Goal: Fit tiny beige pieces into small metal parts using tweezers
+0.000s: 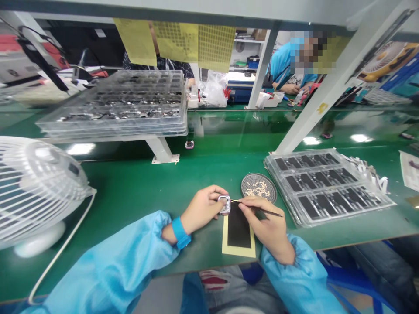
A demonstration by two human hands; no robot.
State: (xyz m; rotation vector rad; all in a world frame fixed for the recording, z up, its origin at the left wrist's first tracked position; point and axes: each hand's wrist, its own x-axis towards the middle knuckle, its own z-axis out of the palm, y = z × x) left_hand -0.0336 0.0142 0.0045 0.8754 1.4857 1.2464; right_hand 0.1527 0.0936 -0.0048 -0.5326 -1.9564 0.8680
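Between the thumb and fingers of my left hand (203, 206) is a small watch case (224, 204), square with rounded corners and a pale rim; parts show inside it, too small to name. My right hand (266, 221) grips thin dark tweezers (266, 211) like a pen, their tip at the case's right side. Below both hands lies a black mat on a yellow sheet (238, 251). A round grey dish (248, 179) of small pale pieces (258, 190) sits just beyond my right hand.
A white fan (39, 192) stands at the left. Stacked clear trays (131, 104) rest on a raised shelf; another tray stack (327, 187) with dark flat parts lies right. A small square device (189, 144) sits farther back. Across the bench a person (284, 61) in blue works.
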